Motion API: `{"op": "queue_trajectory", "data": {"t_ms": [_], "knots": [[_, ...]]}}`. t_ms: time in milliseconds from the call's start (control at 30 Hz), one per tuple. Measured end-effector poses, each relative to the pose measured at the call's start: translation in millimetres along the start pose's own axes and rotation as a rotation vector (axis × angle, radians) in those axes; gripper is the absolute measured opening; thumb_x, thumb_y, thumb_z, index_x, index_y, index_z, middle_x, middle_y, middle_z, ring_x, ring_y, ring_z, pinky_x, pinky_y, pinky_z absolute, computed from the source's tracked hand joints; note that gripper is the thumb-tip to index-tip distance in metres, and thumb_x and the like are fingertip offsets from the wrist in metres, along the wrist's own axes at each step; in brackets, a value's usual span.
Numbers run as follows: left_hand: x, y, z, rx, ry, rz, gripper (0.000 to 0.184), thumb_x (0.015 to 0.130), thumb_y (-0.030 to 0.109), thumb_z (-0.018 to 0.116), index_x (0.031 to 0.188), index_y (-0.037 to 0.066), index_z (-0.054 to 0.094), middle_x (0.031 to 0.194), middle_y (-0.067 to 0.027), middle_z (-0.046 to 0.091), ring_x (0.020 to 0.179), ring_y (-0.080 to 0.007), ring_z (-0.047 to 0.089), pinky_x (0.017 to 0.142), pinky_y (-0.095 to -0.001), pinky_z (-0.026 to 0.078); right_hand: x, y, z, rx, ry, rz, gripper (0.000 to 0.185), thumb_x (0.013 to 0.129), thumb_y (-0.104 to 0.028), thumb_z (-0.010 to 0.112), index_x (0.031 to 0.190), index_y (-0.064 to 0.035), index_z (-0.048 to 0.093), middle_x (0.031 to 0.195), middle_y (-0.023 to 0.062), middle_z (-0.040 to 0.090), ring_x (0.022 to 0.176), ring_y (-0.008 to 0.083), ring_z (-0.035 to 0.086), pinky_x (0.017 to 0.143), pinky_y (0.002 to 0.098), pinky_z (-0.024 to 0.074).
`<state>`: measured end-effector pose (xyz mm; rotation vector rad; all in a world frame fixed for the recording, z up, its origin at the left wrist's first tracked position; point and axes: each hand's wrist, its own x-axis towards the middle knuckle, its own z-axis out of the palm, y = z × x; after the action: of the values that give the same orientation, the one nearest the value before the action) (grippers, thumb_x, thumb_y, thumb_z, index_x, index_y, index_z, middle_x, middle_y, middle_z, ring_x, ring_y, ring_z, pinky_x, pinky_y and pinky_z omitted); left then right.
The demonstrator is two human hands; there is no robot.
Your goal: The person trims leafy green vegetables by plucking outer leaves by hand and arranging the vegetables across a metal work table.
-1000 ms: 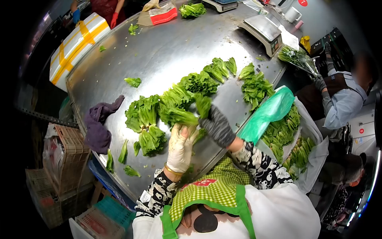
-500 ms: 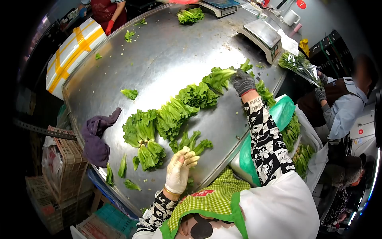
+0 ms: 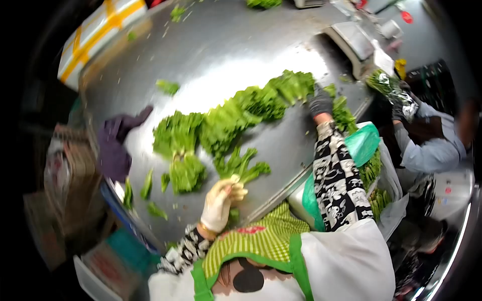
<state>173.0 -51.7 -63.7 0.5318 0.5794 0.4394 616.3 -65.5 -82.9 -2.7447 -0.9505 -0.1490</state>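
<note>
A curved row of leafy greens lies across the metal table. My right hand, in a dark grey glove, is at the row's right end, beside more greens; its fingers are blurred and partly hidden. My left hand, in a pale glove, hovers over the near edge with fingers bent, just below loose leaves. Whether it holds something small is unclear. A short bunch lies left of that hand.
A purple cloth lies at the table's left. A scale stands at the back right. Green plastic covers part of a bag of greens at right. A gloved co-worker holds wrapped greens. A taped white box is at upper left.
The greens at the row's right end now lie flat beside my right hand, which carried a bunch there. My left hand has moved off the row towards me. The view has shifted and blurred.
</note>
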Motion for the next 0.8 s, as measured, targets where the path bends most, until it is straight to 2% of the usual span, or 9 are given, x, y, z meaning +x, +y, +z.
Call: {"op": "queue_trajectory", "data": {"t_ms": [67,100,133,200,233,433,567,633,800], "knots": [[-10.2,-5.9,-7.7,0.128,0.050,0.005,0.027,0.095,0.021,0.056,0.107,-0.003,0.059,0.099,-0.0164,0.066,0.092,-0.0262,0.065,0.081,-0.0346,0.051,27.2,49.3,58.0,-0.261,0.089,-0.244,0.033,0.082,-0.031,0.062,0.094,-0.0008,0.064,0.099,0.0247,0.062,0.093,0.0388,0.059,0.086,0.0471,0.0460],[-11.4,-3.8,-10.1,0.175,0.049,-0.027,0.027,0.094,0.023,0.057,0.101,-0.003,0.061,0.094,-0.0144,0.067,0.086,-0.0219,0.065,0.076,-0.0311,0.051,30.3,56.9,51.8,-0.177,0.065,-0.422,0.038,0.083,-0.031,0.062,0.102,0.0022,0.062,0.100,0.0249,0.063,0.094,0.0386,0.059,0.086,0.0462,0.0465],[-12.4,-1.5,-12.3,0.222,0.047,-0.059,0.028,0.094,0.025,0.058,0.095,-0.003,0.064,0.089,-0.0124,0.069,0.080,-0.0176,0.064,0.072,-0.0275,0.050,9.9,26.4,17.1,0.340,0.029,-0.308,0.046,0.081,-0.028,0.064,0.115,0.0029,0.058,0.107,0.0252,0.063,0.100,0.0368,0.060,0.088,0.0438,0.0472],[-22.3,14.1,0.7,0.233,0.064,-0.112,0.033,0.092,0.031,0.062,0.080,0.001,0.069,0.075,-0.0067,0.070,0.067,-0.0060,0.061,0.062,-0.0209,0.048,26.9,42.9,33.7,0.510,-0.129,-0.126,0.056,0.079,-0.017,0.069,0.129,0.0017,0.050,0.118,0.0216,0.060,0.108,0.0306,0.059,0.091,0.0383,0.0470],[-26.5,18.1,2.4,0.233,0.050,-0.113,0.033,0.092,0.031,0.061,0.081,0.001,0.068,0.077,-0.0076,0.070,0.067,-0.0076,0.062,0.061,-0.0205,0.048,27.0,47.6,37.6,0.594,-0.163,0.009,0.058,0.077,-0.012,0.070,0.131,0.0008,0.050,0.120,0.0205,0.060,0.109,0.0296,0.059,0.092,0.0372,0.0471],[-46.5,47.1,-6.3,0.438,0.277,0.377,0.019,0.091,0.019,0.064,0.085,0.002,0.061,0.079,-0.0081,0.065,0.067,-0.0119,0.062,0.060,-0.0251,0.051,20.4,58.7,21.6,0.412,0.062,-0.242,0.054,0.079,-0.009,0.070,0.130,-0.0026,0.053,0.121,0.0180,0.059,0.111,0.0274,0.058,0.095,0.0365,0.0452],[-30.0,73.5,-46.6,1.185,0.908,0.690,0.039,0.083,0.036,0.072,0.105,0.007,0.060,0.093,-0.0082,0.066,0.076,-0.0152,0.060,0.069,-0.0294,0.050,-13.6,5.8,-5.9,0.643,0.090,-0.207,0.040,0.084,-0.003,0.064,0.123,-0.0031,0.058,0.117,0.0154,0.062,0.106,0.0224,0.060,0.093,0.0340,0.0475],[-15.7,77.5,-69.6,1.210,0.970,0.434,0.052,0.081,0.041,0.071,0.113,0.002,0.059,0.098,-0.0128,0.066,0.082,-0.0208,0.063,0.075,-0.0339,0.050,-53.9,-50.0,-40.3,0.702,-0.054,-0.274,0.036,0.086,0.000,0.062,0.121,-0.0019,0.058,0.117,0.0143,0.063,0.105,0.0203,0.060,0.093,0.0314,0.0481],[9.3,67.8,-101.6,1.082,0.785,0.276,0.069,0.077,0.042,0.075,0.121,-0.006,0.054,0.092,-0.0124,0.069,0.081,-0.0197,0.066,0.073,-0.0309,0.051,-135.8,-128.9,-64.3,0.914,-0.287,-0.612,0.025,0.085,-0.002,0.064,0.109,-0.0023,0.063,0.105,0.0119,0.066,0.096,0.0218,0.063,0.088,0.0305,0.0517]]}}
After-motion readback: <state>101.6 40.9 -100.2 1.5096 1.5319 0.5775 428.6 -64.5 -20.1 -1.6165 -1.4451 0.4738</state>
